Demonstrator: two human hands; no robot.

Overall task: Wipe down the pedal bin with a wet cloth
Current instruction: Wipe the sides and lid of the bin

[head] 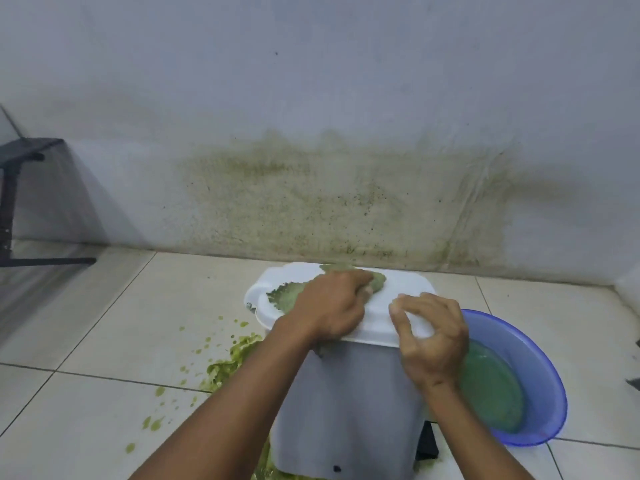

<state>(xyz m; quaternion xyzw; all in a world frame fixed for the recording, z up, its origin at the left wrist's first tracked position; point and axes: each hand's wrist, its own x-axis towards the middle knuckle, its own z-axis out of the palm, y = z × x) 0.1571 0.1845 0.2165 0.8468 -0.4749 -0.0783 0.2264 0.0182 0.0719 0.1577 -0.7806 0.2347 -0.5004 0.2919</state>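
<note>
A grey pedal bin (349, 407) with a white lid (398, 289) stands on the tiled floor in front of me. My left hand (329, 306) presses a green-stained cloth (287, 296) flat on the left half of the lid. The cloth spreads out past my fingers toward the lid's far edge. My right hand (429, 337) grips the lid's near right corner, thumb on top and fingers curled under the rim. A black pedal part (427, 441) shows at the bin's lower right.
A blue plastic basin (540, 368) with greenish water sits right of the bin. Green mush and splatter (221, 368) lie on the white tiles left of the bin. The wall (329, 202) behind carries green stains. A black stand (10, 202) is at far left.
</note>
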